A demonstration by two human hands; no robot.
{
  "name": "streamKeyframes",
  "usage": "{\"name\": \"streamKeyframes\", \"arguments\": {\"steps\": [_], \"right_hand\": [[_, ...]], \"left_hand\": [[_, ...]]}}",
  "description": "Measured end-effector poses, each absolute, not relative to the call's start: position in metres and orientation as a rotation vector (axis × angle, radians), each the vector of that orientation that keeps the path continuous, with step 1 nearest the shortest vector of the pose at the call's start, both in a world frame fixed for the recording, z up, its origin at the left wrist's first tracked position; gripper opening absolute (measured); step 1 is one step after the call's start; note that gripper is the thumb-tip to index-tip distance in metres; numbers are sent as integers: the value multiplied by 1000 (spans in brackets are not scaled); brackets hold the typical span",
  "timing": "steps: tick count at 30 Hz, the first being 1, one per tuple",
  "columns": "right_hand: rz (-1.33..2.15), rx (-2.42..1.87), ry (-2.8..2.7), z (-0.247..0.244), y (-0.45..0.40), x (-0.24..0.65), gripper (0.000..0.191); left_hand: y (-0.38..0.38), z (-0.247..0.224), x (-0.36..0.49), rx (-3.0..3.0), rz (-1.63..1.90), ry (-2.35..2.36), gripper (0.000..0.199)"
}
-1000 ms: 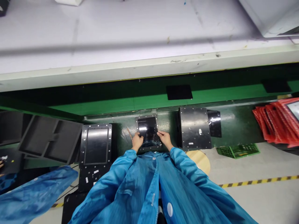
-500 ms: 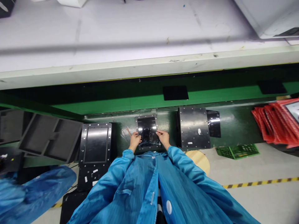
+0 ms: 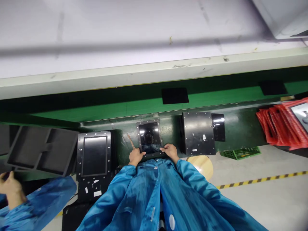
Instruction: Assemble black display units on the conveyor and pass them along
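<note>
A dark rectangular screen panel (image 3: 149, 133) with a glossy middle and a grey, dotted frame lies on the green bench before me. My left hand (image 3: 136, 156) is at its lower left corner, the thumb reaching over the edge and the other fingers curled. At the lower right corner my right hand (image 3: 170, 151) has its fingers bent together against the edge. What lies under the fingertips is partly hidden. A thin brown stick-like tool (image 3: 130, 141) rests on the bench just beyond my left hand.
Left stands a stack of framed black panels (image 3: 94, 155), beside dark foam trays (image 3: 43, 149). Right are another black stack (image 3: 199, 133), red padded sleeves (image 3: 276, 125) and a green crate (image 3: 240, 153). A white shelf (image 3: 144, 69) overhangs the bench. A co-worker's hand (image 3: 12, 189) shows far left.
Both my hands have slid down the panel's sides toward its lower corners. More of the brown tool shows. The co-worker's hand has come into view at the left. The view has shifted slightly.
</note>
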State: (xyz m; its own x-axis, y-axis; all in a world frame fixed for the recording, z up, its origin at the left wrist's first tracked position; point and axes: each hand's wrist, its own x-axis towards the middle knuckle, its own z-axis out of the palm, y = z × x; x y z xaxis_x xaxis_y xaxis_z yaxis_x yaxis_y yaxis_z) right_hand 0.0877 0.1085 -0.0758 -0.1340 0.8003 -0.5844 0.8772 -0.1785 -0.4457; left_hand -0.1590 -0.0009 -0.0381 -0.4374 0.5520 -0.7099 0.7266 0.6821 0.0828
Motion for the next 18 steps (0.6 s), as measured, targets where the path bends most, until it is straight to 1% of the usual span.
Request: {"name": "streamKeyframes", "arguments": {"steps": [5,11,14,18], "right_hand": [[-1216,1907,1974,-77,106,88,27],[-1219,1714,2075,-77,107,92,33],[-1176,1745,2016,-76,108,88,34],[-1110,1819,1919,-74,105,83,32]], "left_hand": [[-5,-36,-163,1097,-356,2024,53],[4,-36,-166,1178,-486,1902,53],[8,-38,-161,1123,-526,1934,52],[5,-40,-159,1040,-494,1991,53]]}}
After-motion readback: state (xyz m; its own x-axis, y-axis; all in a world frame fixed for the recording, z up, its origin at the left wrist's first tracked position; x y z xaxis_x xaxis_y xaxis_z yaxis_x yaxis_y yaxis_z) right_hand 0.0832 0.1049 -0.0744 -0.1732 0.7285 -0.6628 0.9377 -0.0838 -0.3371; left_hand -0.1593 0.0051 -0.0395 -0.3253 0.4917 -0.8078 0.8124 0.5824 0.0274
